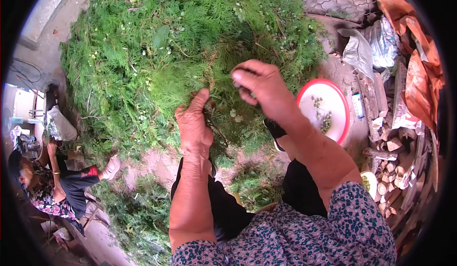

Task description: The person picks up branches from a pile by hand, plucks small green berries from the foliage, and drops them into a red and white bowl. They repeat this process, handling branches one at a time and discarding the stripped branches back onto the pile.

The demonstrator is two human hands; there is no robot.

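Note:
My left hand (194, 120) is closed on a green evergreen sprig (173, 87), thumb raised along its stem. Feathery leaves fan out in front of the fingers. To its right, my right hand (259, 85) hovers with thumb and fingers curled together; what they hold, if anything, is hidden. Pale seed cones (236, 115) show among the foliage between and below the hands. A large heap of cut evergreen branches (119, 51) spreads beyond both hands. Beside my right forearm sits a white basin (337, 105) with a red rim, holding several small green cones (326, 122).
More cut branches (138, 218) lie at the lower left. Another person (52, 185) sits at the left edge. Stacked firewood (392, 170), an orange cloth or sheet (419, 75) and plastic bags (381, 42) line the right side. A small pale dish (369, 184) is near the wood.

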